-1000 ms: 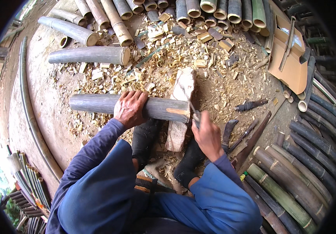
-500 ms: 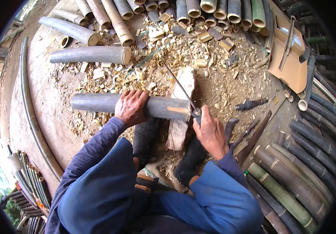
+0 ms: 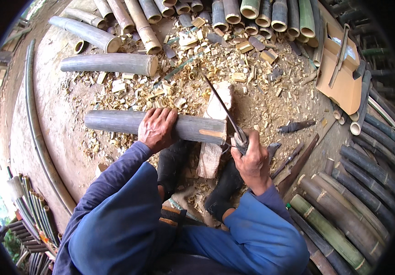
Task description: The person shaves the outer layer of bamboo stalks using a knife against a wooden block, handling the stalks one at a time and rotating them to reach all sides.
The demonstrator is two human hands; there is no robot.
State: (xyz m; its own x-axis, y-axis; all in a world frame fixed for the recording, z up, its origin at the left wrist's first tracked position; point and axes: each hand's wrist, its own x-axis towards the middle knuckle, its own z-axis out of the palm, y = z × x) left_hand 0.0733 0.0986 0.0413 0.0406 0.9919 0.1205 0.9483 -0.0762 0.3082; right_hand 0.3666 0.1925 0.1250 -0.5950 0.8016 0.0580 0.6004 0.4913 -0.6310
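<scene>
two grips: left hand (image 3: 157, 129) holds bamboo (image 3: 195, 127) across block (image 3: 210, 163), right hand (image 3: 254, 161) holds tool (image 3: 226, 111); bamboo could roll if left grip slackens.

Head view: from wearer's head | faces down, over blue trousers (image 3: 115, 220) | left hand (image 3: 157, 129), right hand (image 3: 252, 160) near | wide fisheye

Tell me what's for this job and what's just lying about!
In use:
dark bamboo piece, held by left hand
thin tool, in right hand
pale block, under the bamboo

Lying about:
open cardboard box
green bamboo length
scattered chips
</scene>
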